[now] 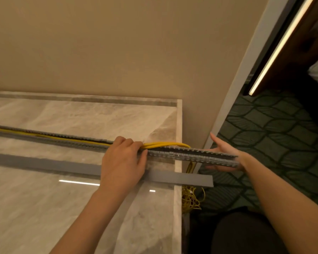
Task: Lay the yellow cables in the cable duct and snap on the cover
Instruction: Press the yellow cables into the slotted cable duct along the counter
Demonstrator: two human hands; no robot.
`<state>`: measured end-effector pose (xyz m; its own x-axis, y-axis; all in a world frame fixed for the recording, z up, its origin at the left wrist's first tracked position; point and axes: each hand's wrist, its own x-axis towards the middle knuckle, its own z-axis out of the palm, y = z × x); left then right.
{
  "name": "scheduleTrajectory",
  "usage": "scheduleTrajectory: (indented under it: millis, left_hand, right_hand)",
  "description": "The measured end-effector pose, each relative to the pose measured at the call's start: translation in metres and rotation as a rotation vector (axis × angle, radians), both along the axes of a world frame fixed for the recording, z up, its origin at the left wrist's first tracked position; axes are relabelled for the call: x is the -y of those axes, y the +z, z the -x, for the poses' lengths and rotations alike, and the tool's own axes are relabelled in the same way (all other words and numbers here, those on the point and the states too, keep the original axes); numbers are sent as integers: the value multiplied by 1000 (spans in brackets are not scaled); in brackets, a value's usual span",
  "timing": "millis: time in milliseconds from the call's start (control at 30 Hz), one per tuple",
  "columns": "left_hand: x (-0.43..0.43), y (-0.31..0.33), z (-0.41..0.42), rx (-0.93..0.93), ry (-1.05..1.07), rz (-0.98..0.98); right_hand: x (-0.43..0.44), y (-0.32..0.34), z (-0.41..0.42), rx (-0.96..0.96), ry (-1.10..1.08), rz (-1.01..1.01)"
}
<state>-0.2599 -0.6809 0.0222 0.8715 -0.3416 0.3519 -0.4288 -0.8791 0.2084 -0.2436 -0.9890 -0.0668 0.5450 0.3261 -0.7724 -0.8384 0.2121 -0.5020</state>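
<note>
Yellow cables (165, 144) run along inside the grey slotted cable duct (182, 155), which lies lengthwise on the marble table (44, 208) from the left border of the view to past the table's right edge, where its end hangs out over the floor. Just right of the left hand (121, 162) the cables rise out of the channel in a low loop, dip back towards the slotted wall near the table's edge, and then drop down the side of the table into a loose tangle on the floor.

The left hand sits on top of the duct with its fingers curled over the far wall and the cables, while the thumb (143, 156) lies against the near wall, so the hand grips the duct. The right hand (223, 146) is at the overhanging end, spread wide, thumb up and fingers straight below the duct, its palm turned towards the end; I cannot tell how firmly they touch.

The cover (44, 163), a flat grey strip, lies on the table nearer the person, roughly parallel to the duct and apart from it, passing under the left hand, its right end poking past the table's edge.

Behind stands a beige wall (117, 52); to the right are a green patterned carpet (264, 125) and a glowing light strip (279, 44)
</note>
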Motion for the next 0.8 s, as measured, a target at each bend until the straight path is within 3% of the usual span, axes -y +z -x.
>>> scheduleTrajectory:
  millis: [100,200,367,433,600,800]
  left_hand:
    - [3,1,1,-15,9,-26]
    - [5,2,4,-46,30,-77]
    - [7,0,4,-73,68,-52]
    - [7,-1,3,-99,94,-34]
    - [9,-2,0,-147,144,-102]
    - [9,-2,-4,-154,151,-138]
  right_hand:
    - [-15,-6,5,-73,-120,-44]
    - [-16,-12,7,91,-200,1]
    - [-19,4,5,344,-78,213]
    - [-15,14,2,402,-43,203]
    - [0,38,9,549,-195,156]
    - [-12,84,27,854,-162,477]
